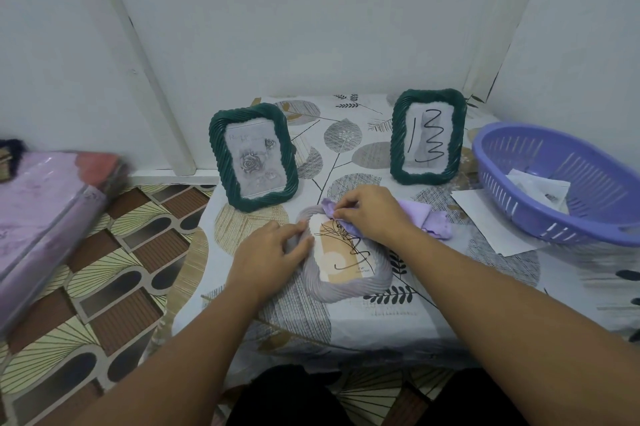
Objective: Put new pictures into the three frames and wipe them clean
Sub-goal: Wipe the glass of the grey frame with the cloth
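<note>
The right hand (372, 214) pinches a bunched lilac cloth (420, 218) against the top of a lilac picture frame (346, 290) lying flat near the table's front edge, while the left hand (268, 257) presses on that frame's left side, fingers curled over the rim. Behind it stand two dark green frames, one (252, 155) toward the left edge, one (427, 136) near the back. A purple basket (561, 183) holding papers sits at the right edge, a loose white sheet (491, 221) beside it.
</note>
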The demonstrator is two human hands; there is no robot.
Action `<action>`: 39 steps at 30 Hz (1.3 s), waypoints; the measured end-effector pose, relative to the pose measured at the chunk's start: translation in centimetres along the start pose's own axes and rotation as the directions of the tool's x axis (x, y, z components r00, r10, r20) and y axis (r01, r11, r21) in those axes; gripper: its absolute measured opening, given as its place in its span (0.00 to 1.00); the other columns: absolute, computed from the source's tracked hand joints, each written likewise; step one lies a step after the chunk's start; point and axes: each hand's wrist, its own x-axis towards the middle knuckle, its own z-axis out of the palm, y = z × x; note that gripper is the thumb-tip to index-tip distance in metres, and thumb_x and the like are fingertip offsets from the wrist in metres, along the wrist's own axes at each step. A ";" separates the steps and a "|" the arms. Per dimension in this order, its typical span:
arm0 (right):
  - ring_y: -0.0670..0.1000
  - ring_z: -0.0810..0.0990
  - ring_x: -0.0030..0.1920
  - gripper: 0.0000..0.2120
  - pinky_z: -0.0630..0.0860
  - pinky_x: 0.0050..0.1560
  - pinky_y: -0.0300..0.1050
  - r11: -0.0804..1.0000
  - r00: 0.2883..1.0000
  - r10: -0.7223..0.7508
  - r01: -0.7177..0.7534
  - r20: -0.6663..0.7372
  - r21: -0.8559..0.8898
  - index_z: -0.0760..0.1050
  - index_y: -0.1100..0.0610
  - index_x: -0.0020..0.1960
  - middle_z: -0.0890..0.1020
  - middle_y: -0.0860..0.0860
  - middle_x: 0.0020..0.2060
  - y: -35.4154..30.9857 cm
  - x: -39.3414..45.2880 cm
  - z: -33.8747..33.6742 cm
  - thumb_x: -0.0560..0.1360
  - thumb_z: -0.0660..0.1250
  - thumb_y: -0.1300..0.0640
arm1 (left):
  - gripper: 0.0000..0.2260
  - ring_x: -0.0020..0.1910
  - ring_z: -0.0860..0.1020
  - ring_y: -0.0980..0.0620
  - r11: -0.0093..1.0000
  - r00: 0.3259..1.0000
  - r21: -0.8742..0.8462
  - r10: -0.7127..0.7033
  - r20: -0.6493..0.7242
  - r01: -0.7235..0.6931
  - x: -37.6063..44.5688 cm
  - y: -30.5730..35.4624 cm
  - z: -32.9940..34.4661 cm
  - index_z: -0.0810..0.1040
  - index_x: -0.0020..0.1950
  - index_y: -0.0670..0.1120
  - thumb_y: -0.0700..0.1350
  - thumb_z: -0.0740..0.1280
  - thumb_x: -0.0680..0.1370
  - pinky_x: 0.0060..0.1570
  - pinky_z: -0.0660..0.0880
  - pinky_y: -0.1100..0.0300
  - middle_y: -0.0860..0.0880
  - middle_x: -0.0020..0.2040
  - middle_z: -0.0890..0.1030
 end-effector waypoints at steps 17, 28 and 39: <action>0.46 0.81 0.42 0.05 0.77 0.47 0.47 0.989 0.997 -0.058 0.065 0.055 -0.134 0.84 0.43 0.40 0.83 0.43 0.36 0.2 0.3 -0.2 0.75 0.73 0.47 | 0.19 0.43 0.74 0.54 0.999 1.000 -0.032 0.000 -0.002 0.000 -0.1 0.2 -0.1 0.78 0.69 0.61 0.64 0.62 0.80 0.39 0.68 0.55 0.54 0.42 0.73; 0.45 0.80 0.41 0.06 0.74 0.45 0.43 0.988 0.997 -0.067 0.074 0.049 -0.139 0.84 0.44 0.41 0.83 0.45 0.37 -0.1 0.1 -0.4 0.77 0.72 0.49 | 0.20 0.43 0.74 0.54 1.000 1.000 -0.024 0.002 0.004 -0.002 -0.1 0.2 -0.3 0.77 0.70 0.61 0.64 0.61 0.81 0.41 0.70 0.55 0.55 0.42 0.73; 0.45 0.80 0.42 0.04 0.79 0.50 0.48 0.990 0.997 -0.061 0.066 0.038 -0.125 0.85 0.44 0.43 0.82 0.44 0.37 -0.3 0.2 -0.2 0.76 0.72 0.48 | 0.19 0.45 0.74 0.54 1.000 1.000 -0.017 -0.007 0.007 0.007 -0.1 0.2 -0.2 0.78 0.69 0.62 0.65 0.61 0.80 0.41 0.69 0.55 0.55 0.43 0.73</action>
